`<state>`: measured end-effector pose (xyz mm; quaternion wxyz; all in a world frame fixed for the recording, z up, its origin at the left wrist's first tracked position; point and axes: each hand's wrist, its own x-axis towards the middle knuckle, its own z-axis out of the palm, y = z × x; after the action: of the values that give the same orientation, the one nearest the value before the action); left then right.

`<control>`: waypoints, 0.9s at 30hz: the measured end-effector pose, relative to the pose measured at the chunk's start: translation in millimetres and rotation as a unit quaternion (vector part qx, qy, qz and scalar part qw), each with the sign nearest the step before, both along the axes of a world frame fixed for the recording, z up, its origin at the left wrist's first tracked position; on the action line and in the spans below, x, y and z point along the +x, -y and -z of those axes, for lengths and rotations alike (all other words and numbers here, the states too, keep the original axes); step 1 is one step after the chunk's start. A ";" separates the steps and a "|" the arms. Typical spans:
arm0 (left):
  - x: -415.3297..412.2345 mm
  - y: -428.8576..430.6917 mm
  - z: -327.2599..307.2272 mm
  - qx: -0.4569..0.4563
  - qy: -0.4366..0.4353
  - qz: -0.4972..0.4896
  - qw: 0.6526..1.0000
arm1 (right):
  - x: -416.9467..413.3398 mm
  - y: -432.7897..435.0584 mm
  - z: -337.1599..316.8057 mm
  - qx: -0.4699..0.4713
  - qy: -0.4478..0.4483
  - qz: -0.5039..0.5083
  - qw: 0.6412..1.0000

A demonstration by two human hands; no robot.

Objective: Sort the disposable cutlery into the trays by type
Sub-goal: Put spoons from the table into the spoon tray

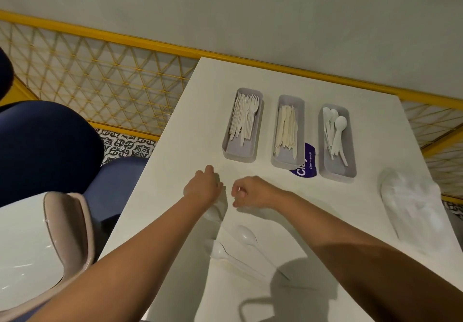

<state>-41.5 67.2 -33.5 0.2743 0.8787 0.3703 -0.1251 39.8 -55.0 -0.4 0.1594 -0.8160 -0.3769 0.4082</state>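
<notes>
The sort is well along, by the look of it. The fork tray (pixel 241 153), the knife tray (pixel 282 161) and the spoon tray (pixel 338 171) stand side by side at the far part of the white worktop (pixel 172 171), each already holding its own kind. What remains unsorted, as far as can be seen, is spoons only: loose spoons (pixel 246 236) lie on the near part of the worktop, between the two forearms and well apart from the trays.

The left hand (pixel 203 187) is curled, and a white spoon (pixel 214 212) shows under it, bowl toward the camera. It seems to be gripped by its handle, though blur keeps this from being certain. The right hand (pixel 250 192) is just beside it, fingers bent and thumb near the forefinger. Whether it pinches anything I cannot tell.

The step in hand looks like picking up spoons to drop off. The next move would call for carrying the spoon rightward past the fork and knife trays to the rightmost one, then lowering it lengthwise so it lies among the others instead of resting across the rim.

A crumpled clear plastic bag (pixel 411 206) lies to the right of the trays, and a purple label (pixel 305 170) shows between the knife and spoon trays.
</notes>
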 end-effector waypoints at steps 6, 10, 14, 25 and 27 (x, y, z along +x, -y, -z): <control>-19.4 22.5 7.1 0.043 -0.067 0.020 0.997 | -32.3 37.9 19.7 -0.041 0.038 -0.066 0.996; -26.1 29.0 14.9 0.016 -0.068 -0.013 0.997 | -41.4 54.9 24.2 -0.078 0.087 -0.089 0.989; -35.7 36.3 13.2 -0.027 -0.041 -0.057 0.997 | -41.5 64.9 26.3 -0.096 0.099 -0.084 0.987; -29.0 39.4 16.6 -0.061 0.008 -0.088 0.994 | -39.4 75.9 31.5 -0.046 0.111 0.040 0.992; -26.6 39.8 16.8 -0.082 0.047 -0.126 0.987 | -38.3 75.8 30.3 -0.029 0.112 0.059 0.992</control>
<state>-68.0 27.5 -50.3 0.3763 0.8041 0.4535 -0.0779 1.5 -130.8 -30.8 0.1168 -0.8818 -0.3315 0.3145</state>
